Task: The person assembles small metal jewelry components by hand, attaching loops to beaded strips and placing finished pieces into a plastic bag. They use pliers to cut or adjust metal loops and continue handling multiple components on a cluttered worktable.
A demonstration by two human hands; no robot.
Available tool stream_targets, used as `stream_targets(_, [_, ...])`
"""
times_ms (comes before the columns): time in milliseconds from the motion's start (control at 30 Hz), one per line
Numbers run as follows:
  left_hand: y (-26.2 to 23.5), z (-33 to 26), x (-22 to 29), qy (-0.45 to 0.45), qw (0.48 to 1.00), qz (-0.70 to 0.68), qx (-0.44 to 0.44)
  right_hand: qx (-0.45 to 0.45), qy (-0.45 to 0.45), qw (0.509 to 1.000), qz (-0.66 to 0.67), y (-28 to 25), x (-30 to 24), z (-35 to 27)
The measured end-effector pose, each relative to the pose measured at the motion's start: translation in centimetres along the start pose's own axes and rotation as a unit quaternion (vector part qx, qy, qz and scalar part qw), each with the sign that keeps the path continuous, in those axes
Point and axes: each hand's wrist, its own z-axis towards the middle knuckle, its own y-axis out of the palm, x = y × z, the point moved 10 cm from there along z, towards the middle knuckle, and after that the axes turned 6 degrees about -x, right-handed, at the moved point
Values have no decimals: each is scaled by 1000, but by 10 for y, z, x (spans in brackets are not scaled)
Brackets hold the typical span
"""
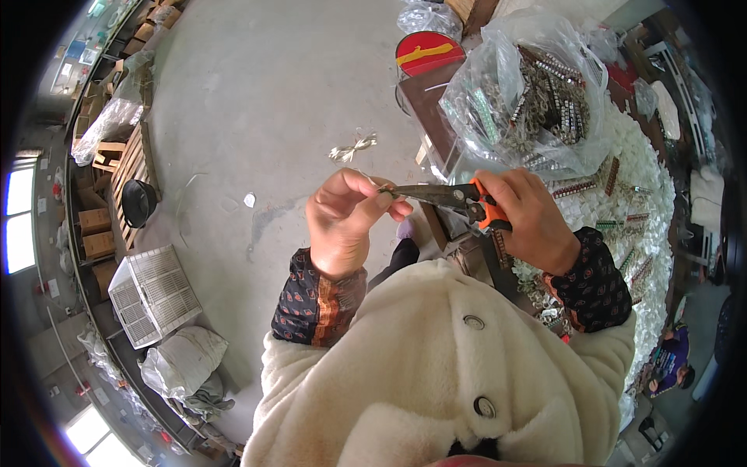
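My right hand (535,222) grips a pair of orange-handled shears (437,194) with long dark blades. The blades point left, and their tips reach the fingertips of my left hand (341,222). There, thumb and forefinger pinch something small and dark, too small to make out, right at the blade tips. Both hands are raised in front of my cream fleece coat. A clear plastic bag (498,58) full of strips with small coloured and shiny pieces stands just beyond my right hand. More such strips (576,188) lie beside it.
White translucent pieces (654,187) cover the surface on the right. A tied pale bundle (354,148) lies on the grey floor. At left are a white plastic crate (154,296), a black basin (139,204) and cardboard boxes (95,222). Another person (673,359) is at far right.
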Motion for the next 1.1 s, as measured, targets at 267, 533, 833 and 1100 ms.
stream_targets(267, [4,7,-5,0,999,34,-7,5,3,1000,18,0,8,-5])
stream_targets(533, [9,7,-6,-19,997,2,-77,-60,32,990,125,13,14,-13])
stream_targets(833, [2,19,-28,-65,995,17,-78,-150,8,967,208,18,2,-20])
stream_targets(1100, [9,28,-22,-3,994,-27,-104,-38,103,965,238,4,40,-20])
